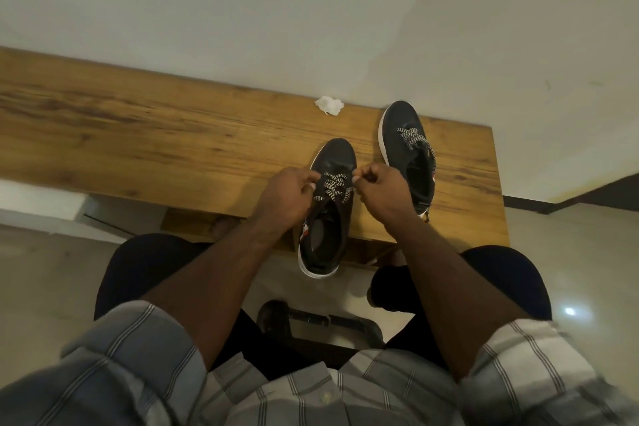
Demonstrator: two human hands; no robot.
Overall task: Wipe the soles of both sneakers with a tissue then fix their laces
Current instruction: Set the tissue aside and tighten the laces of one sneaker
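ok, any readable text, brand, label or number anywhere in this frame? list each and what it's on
None readable.
Near sneaker: a small red and white mark on its left side near the collar, too small and blurred to read.
Far sneaker: a red and white bit at its right edge, unreadable.
Tissue, bench, shirt: no text shows.

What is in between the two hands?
In the head view, the near sneaker's striped laces lie between the left hand and the right hand; each hand pinches a lace.
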